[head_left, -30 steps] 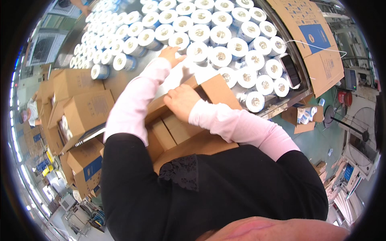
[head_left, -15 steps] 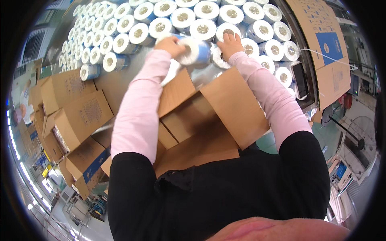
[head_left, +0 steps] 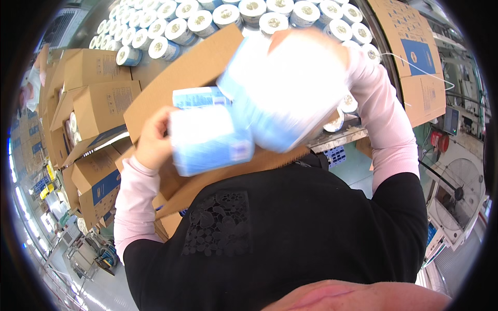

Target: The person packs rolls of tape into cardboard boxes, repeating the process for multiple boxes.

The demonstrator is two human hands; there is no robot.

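Several wrapped white paper rolls with blue bands are up over an open cardboard box (head_left: 181,72). My left hand (head_left: 154,139) is closed on the left end of a paper roll (head_left: 210,142). Behind that one, another blue-banded roll (head_left: 199,97) shows in part. On the right, large in the picture and smeared by motion, are more rolls (head_left: 290,88). My right hand (head_left: 311,40), also blurred, curls over their far side; its fingers are partly hidden. The rolls cover most of the box's opening, so its inside barely shows.
Rows of standing paper rolls (head_left: 202,22) fill the far part of the metal table. Open cartons (head_left: 106,101) stand at the left. A large carton (head_left: 410,57) with a blue panel lies along the right edge, with a fan (head_left: 459,192) beyond.
Both hands have come back from the table toward me with rolls, now over the box. Several rolls are gone from the table's near right part. The box's flaps have shifted.
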